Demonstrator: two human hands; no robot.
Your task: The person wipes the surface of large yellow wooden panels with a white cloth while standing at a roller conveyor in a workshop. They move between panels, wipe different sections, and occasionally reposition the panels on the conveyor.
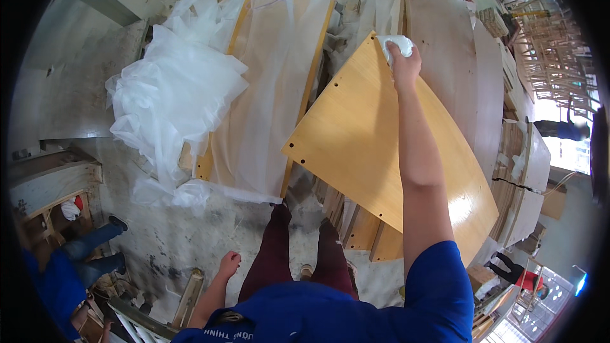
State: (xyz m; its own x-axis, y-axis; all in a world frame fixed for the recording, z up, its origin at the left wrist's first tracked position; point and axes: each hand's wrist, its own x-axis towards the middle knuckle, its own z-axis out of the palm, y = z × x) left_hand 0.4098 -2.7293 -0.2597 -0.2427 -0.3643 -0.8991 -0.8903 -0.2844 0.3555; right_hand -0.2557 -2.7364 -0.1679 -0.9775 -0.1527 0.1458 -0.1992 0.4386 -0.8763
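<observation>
Head view: right hand (405, 66) is gripping a white wad (395, 42) on the top corner of a yellow wood panel (359, 123), left hand (230, 263) loosely curled, looks empty. Mid-wipe, I'd guess, can't tell what's left; the sheet-covered panel (267, 89) and heaped white sheeting (181, 82) lie left of it.

Gray conc. floor (159, 235) carries stacked brds (445, 44) on R side; yel. panel (362, 120) lies askew atop 'em. To L, film-covered panel (260, 101) lies nr stack, w/ white sheeting heap (171, 82) bunched over its L edge.
</observation>
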